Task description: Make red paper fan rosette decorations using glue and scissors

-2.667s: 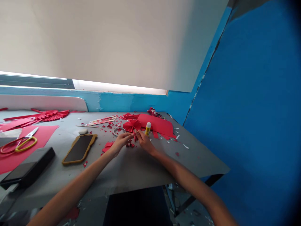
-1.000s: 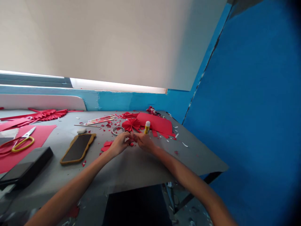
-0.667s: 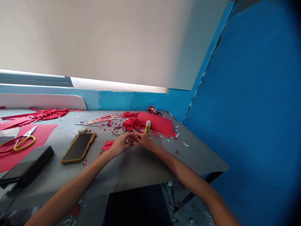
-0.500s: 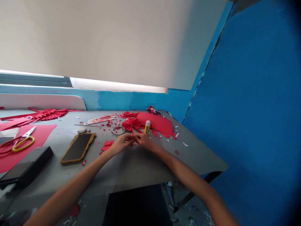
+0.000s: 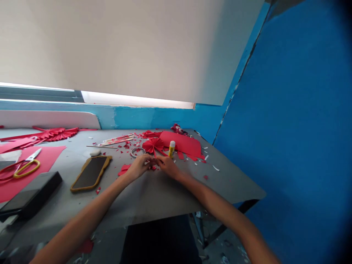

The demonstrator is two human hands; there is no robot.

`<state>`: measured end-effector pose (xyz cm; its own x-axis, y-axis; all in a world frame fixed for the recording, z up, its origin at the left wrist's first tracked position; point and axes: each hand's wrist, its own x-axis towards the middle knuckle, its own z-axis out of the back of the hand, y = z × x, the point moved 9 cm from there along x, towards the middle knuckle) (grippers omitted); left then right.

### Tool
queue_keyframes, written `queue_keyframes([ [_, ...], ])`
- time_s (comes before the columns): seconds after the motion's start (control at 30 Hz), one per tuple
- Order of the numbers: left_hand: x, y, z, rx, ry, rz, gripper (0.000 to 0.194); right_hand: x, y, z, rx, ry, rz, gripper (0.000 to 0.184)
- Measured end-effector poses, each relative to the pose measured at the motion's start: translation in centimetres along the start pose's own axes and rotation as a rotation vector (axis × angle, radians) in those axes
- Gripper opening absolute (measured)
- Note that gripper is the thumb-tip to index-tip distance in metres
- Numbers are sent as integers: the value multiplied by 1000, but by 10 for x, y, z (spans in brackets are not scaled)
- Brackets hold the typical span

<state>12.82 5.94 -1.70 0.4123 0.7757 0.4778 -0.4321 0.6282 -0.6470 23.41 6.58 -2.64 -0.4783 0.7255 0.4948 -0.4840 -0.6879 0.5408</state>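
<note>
The left hand (image 5: 139,165) and right hand (image 5: 168,165) curled inward, fingertips meeting above red paper scraps (image 5: 153,168) on the grey counter (image 5: 154,198), just below a pleated red paper rosette (image 5: 152,145); whether they gripped anything could not be told.

The one camera sits on the person's head and looks forward and down, close to the left hand (image 5: 139,168), the right hand (image 5: 168,167) and the gray surface (image 5: 225,187).

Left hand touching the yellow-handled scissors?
Apart. The head view shows the left hand mid-table, with the yellow-handled scissors well off to its left on red paper, and grey tabletop lying between them.
</note>
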Motion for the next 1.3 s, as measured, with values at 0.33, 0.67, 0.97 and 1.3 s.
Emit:
queue_keyframes([
  [0.33,-2,26,46,419,132,155,26,3,6,13,-50,-68,81,23],
  [0.67,-26,78,78,505,377,478,29,3,1,-2,-178,-9,125,33],
  [0.97,-31,90,71,545,449,543,43,3,-2,-2,-258,15,127,36],
  [1.3,-36,101,73,488,446,634,46,3,-2,-1,-304,16,116,34],
])
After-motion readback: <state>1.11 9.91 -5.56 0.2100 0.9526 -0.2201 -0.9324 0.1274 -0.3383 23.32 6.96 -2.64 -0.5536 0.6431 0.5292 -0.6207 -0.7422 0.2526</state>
